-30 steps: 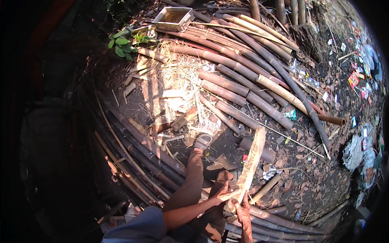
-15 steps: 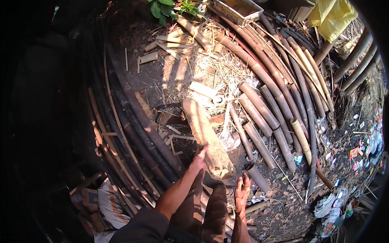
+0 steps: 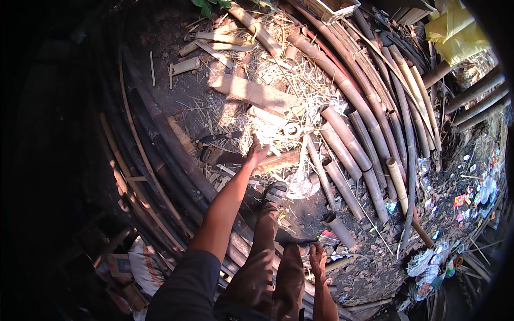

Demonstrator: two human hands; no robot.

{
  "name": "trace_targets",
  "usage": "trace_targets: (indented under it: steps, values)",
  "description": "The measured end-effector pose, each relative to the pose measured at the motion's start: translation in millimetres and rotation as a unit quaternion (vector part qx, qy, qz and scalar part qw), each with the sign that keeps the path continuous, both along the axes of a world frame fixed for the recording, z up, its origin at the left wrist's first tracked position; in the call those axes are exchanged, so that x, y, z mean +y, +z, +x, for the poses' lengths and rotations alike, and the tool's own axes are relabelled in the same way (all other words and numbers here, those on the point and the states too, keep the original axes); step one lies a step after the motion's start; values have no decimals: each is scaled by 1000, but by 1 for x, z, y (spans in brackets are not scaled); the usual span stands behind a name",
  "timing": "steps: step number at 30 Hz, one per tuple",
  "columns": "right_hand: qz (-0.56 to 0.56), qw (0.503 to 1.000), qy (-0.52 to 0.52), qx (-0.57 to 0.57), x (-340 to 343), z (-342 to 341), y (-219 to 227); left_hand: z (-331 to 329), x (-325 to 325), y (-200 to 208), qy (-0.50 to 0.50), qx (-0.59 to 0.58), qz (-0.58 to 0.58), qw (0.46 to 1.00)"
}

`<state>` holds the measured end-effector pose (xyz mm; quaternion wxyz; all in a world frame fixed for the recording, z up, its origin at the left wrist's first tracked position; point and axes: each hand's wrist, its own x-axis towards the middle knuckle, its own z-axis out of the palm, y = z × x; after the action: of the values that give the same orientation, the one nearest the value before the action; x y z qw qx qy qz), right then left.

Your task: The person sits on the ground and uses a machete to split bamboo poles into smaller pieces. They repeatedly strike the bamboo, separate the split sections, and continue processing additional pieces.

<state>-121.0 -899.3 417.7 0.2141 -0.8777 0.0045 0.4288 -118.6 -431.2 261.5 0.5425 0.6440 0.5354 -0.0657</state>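
My left hand (image 3: 258,152) is stretched forward over the straw, its fingers extended and nothing visible in them. Just beyond it lies a pale cut length of bamboo (image 3: 267,116), bright in the sun, beside a roundish ring-shaped piece (image 3: 292,130). Farther off, a thick wooden plank (image 3: 257,93) rests crosswise on the straw. Close below my left hand is a brownish block of wood or bamboo (image 3: 277,162). My right hand (image 3: 318,258) hangs by my right knee, fingers loosely apart and empty, near a short bamboo tube (image 3: 340,230).
Long dark bamboo poles (image 3: 171,160) curve along the left. Cut bamboo tubes (image 3: 345,136) and more poles lie to the right. A dark, blade-like object (image 3: 220,137) sits left of my hand. Plastic litter (image 3: 428,267), a crate (image 3: 333,9) and a yellow sheet (image 3: 460,35) lie farther out.
The plank, which sloped from the ground toward my knees under my left hand, now lies crosswise farther away. My left arm has reached forward and the hand is off the plank.
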Motion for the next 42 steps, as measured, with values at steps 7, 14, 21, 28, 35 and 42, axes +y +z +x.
trace_targets:
  steps: [7, 14, 21, 28, 35, 42]
  values:
    - [37, 996, -71, 43, 14, -27, 38, -197, -167, 59, -104, 107, 5, 989]
    - [211, 970, -122, 22, 12, -56, 12, -310, -245, 137, -143, 198, -94, 965]
    - [217, 956, -198, -15, -32, -56, 89, -240, -241, 183, -144, 88, -39, 985]
    - [45, 916, -358, -177, -215, -122, 84, -181, -270, 211, -300, 43, -58, 951]
    - [-95, 779, -611, -103, -340, -284, 78, -141, -284, 223, -479, 18, -26, 877]
    - [-143, 836, -530, 2, -304, -323, 76, -158, -233, 201, -499, -77, 17, 863]
